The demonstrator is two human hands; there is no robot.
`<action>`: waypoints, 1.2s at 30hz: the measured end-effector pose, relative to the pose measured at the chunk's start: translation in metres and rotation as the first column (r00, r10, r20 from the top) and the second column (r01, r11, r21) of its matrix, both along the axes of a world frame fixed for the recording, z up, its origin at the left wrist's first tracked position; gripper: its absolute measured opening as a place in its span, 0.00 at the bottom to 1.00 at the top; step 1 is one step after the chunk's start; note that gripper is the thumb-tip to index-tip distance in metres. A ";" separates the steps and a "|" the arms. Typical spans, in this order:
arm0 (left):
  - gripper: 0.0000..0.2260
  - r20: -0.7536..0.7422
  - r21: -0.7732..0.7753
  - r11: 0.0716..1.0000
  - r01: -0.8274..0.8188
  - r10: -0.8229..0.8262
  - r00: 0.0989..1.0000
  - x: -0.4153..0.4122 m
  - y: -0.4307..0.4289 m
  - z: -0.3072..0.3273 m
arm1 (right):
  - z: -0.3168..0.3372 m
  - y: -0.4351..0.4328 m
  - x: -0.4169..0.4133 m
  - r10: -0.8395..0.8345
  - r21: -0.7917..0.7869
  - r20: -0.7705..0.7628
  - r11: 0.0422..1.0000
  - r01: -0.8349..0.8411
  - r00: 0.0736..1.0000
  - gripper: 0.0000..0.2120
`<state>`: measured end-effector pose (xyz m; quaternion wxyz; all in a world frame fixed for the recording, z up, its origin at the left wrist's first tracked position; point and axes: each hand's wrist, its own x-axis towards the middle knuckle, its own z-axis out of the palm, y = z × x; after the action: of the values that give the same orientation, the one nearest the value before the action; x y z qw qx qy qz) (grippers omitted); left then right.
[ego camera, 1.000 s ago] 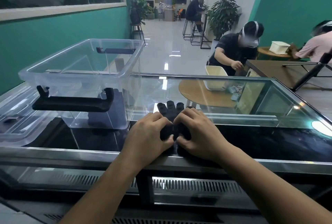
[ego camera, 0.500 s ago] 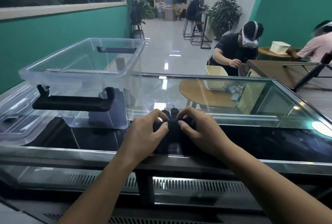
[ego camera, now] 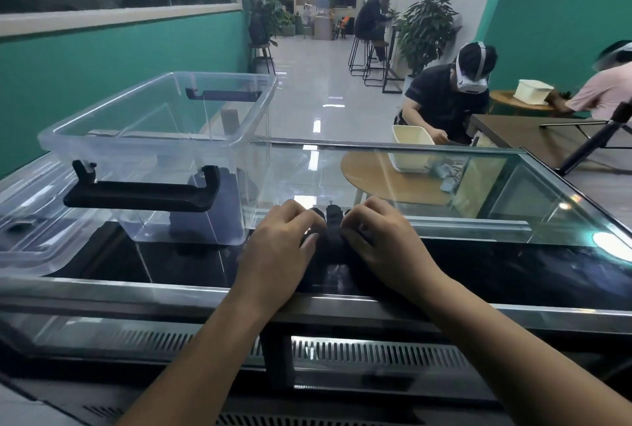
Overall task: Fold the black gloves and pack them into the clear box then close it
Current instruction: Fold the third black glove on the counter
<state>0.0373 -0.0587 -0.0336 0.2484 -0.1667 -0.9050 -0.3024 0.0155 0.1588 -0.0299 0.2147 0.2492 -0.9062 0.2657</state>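
The black gloves (ego camera: 333, 234) lie bunched on the glass counter top, their fingertips poking out beyond my knuckles. My left hand (ego camera: 278, 248) presses on their left side and my right hand (ego camera: 386, 244) on their right, both gripping the fabric with curled fingers. The clear box (ego camera: 164, 138) stands open to the left, with a black handle clip on its near wall. Its clear lid (ego camera: 30, 237) lies flat at the far left, partly under the box.
The glass counter (ego camera: 478, 220) has a metal front rail near my wrists. Beyond it two people sit at a round wooden table (ego camera: 376, 179) with a cream tub. A dark table and tripod stand at the right.
Both hands moved away from me along the gloves, covering more of the fingers, then settled with the fingertips showing again between my knuckles.
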 end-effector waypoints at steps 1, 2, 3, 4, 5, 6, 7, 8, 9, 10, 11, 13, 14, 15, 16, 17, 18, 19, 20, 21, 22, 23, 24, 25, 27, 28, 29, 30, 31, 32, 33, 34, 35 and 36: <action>0.07 -0.015 -0.024 0.999 0.024 -0.024 1.000 0.001 0.000 0.001 | 0.000 0.000 0.000 0.019 0.015 -0.023 1.000 -0.018 1.000 0.01; 0.08 -0.025 -0.046 0.998 0.042 -0.044 0.999 0.002 0.000 0.001 | 0.001 -0.001 0.001 0.036 0.032 -0.040 0.999 -0.035 0.999 0.01; 0.08 -0.030 -0.060 0.997 0.051 -0.053 0.998 0.002 0.000 0.001 | 0.001 -0.001 0.002 0.049 0.046 -0.047 0.998 -0.047 0.998 0.02; 0.08 -0.029 -0.064 0.997 0.053 -0.055 0.998 0.003 0.000 0.002 | 0.002 -0.001 0.003 0.057 0.055 -0.041 0.997 -0.055 0.998 0.03; 0.08 -0.021 -0.059 0.997 0.054 -0.056 0.998 0.003 0.000 0.002 | 0.003 -0.001 0.004 0.060 0.056 -0.026 0.997 -0.059 0.998 0.04; 0.08 -0.010 -0.052 0.997 0.056 -0.057 0.998 0.004 0.000 0.002 | 0.004 -0.002 0.005 0.062 0.052 -0.008 0.997 -0.062 0.998 0.04; 0.07 0.001 -0.047 0.997 0.058 -0.058 0.998 0.004 0.000 0.003 | 0.005 -0.002 0.007 0.061 0.046 0.017 0.997 -0.062 0.998 0.05; 0.08 0.013 -0.047 0.997 0.060 -0.060 0.998 0.005 0.000 0.003 | 0.006 -0.003 0.009 0.057 0.046 0.048 0.997 -0.059 0.997 0.07; 0.08 0.024 -0.054 0.997 0.063 -0.062 0.998 0.005 0.001 0.004 | 0.008 -0.004 0.011 0.051 0.057 0.077 0.997 -0.055 0.996 0.09; 0.10 0.036 -0.068 0.995 0.068 -0.066 0.997 0.006 0.001 0.004 | 0.010 -0.005 0.012 0.046 0.078 0.097 0.996 -0.053 0.994 0.11; 0.11 0.053 -0.084 0.994 0.073 -0.069 0.996 0.006 0.001 0.004 | 0.010 -0.005 0.013 0.042 0.104 0.109 0.993 -0.054 0.993 0.13; 0.13 0.087 -0.090 0.993 0.075 -0.067 0.994 0.005 0.001 0.005 | 0.011 -0.006 0.013 0.039 0.147 0.117 0.988 -0.056 0.992 0.15; 0.14 0.097 -0.080 0.994 0.072 -0.064 0.993 0.005 0.001 0.005 | 0.011 -0.006 0.013 0.039 0.154 0.113 0.987 -0.056 0.993 0.15; 0.14 0.103 -0.071 0.995 0.069 -0.061 0.993 0.004 0.001 0.004 | 0.011 -0.006 0.013 0.038 0.152 0.106 0.987 -0.054 0.994 0.15; 0.14 0.106 -0.068 0.996 0.066 -0.059 0.993 0.004 0.001 0.004 | 0.011 -0.006 0.013 0.037 0.148 0.100 0.988 -0.052 0.994 0.14; 0.15 0.111 -0.068 0.996 0.065 -0.057 0.992 0.004 0.001 0.003 | 0.010 -0.006 0.013 0.036 0.146 0.095 0.988 -0.049 0.995 0.14; 0.15 0.118 -0.065 0.996 0.065 -0.057 0.991 0.004 0.001 0.003 | 0.010 -0.006 0.013 0.036 0.144 0.092 0.988 -0.049 0.995 0.13; 0.15 0.122 -0.058 0.996 0.066 -0.059 0.991 0.004 0.000 0.003 | 0.010 -0.006 0.013 0.039 0.140 0.089 0.989 -0.052 0.995 0.13; 0.15 0.123 -0.044 0.997 0.068 -0.062 0.990 0.004 -0.001 0.003 | 0.010 -0.005 0.013 0.044 0.130 0.088 0.990 -0.055 0.995 0.12; 0.15 0.123 -0.025 0.997 0.069 -0.066 0.990 0.004 -0.001 0.002 | 0.010 -0.004 0.012 0.049 0.113 0.088 0.992 -0.059 0.995 0.12; 0.14 0.124 0.002 0.998 0.070 -0.070 0.990 0.003 -0.002 0.003 | 0.011 -0.004 0.012 0.057 0.090 0.088 0.994 -0.065 0.994 0.12; 0.13 0.131 0.036 0.997 0.069 -0.073 0.989 0.003 -0.003 0.003 | 0.011 -0.003 0.012 0.064 0.063 0.092 0.996 -0.070 0.994 0.12; 0.12 0.142 0.074 0.995 0.064 -0.074 0.987 0.003 -0.003 0.004 | 0.012 -0.003 0.013 0.070 0.033 0.098 0.997 -0.073 0.993 0.11; 0.11 0.156 0.105 0.993 0.052 -0.068 0.985 0.004 -0.004 0.004 | 0.012 -0.003 0.013 0.074 0.002 0.105 0.997 -0.075 0.992 0.10; 0.11 0.178 0.142 0.989 0.027 -0.052 0.983 0.006 -0.004 0.006 | 0.012 -0.002 0.014 0.080 -0.057 0.124 0.996 -0.074 0.989 0.09; 0.10 0.185 0.152 0.988 0.019 -0.047 0.982 0.006 -0.005 0.006 | 0.012 -0.002 0.014 0.080 -0.074 0.134 0.995 -0.071 0.988 0.08; 0.09 0.189 0.156 0.988 0.011 -0.041 0.981 0.006 -0.005 0.006 | 0.012 -0.002 0.014 0.073 -0.081 0.143 0.995 -0.062 0.987 0.08; 0.07 0.191 0.155 0.988 0.003 -0.033 0.981 0.006 -0.005 0.006 | 0.012 -0.002 0.013 0.061 -0.079 0.150 0.996 -0.049 0.987 0.08; 0.05 0.189 0.152 0.988 -0.005 -0.024 0.982 0.005 -0.005 0.005 | 0.011 -0.002 0.012 0.043 -0.073 0.153 0.997 -0.032 0.987 0.08; 0.04 0.182 0.152 0.988 -0.011 -0.017 0.983 0.004 -0.005 0.005 | 0.009 -0.002 0.011 0.022 -0.069 0.151 0.998 -0.012 0.988 0.08; 0.03 0.167 0.155 0.988 -0.015 -0.011 0.986 0.003 -0.006 0.005 | 0.008 -0.002 0.010 0.001 -0.066 0.143 0.998 0.009 0.990 0.08; 0.02 0.144 0.157 0.987 -0.018 -0.005 0.990 0.003 -0.006 0.004 | 0.007 -0.002 0.008 -0.017 -0.068 0.128 0.997 0.026 0.992 0.08; 0.02 0.115 0.152 0.988 -0.022 0.004 0.993 0.002 -0.006 0.003 | 0.005 -0.001 0.007 -0.029 -0.074 0.107 0.997 0.037 0.994 0.08; 0.03 0.087 0.145 0.989 -0.027 0.014 0.996 0.002 -0.006 0.003 | 0.004 0.000 0.005 -0.035 -0.084 0.084 0.996 0.042 0.996 0.08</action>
<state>0.0390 -0.0651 -0.0308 0.2241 -0.1256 -0.8919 -0.3722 0.0207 0.1584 -0.0260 0.1926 0.2110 -0.9068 0.3100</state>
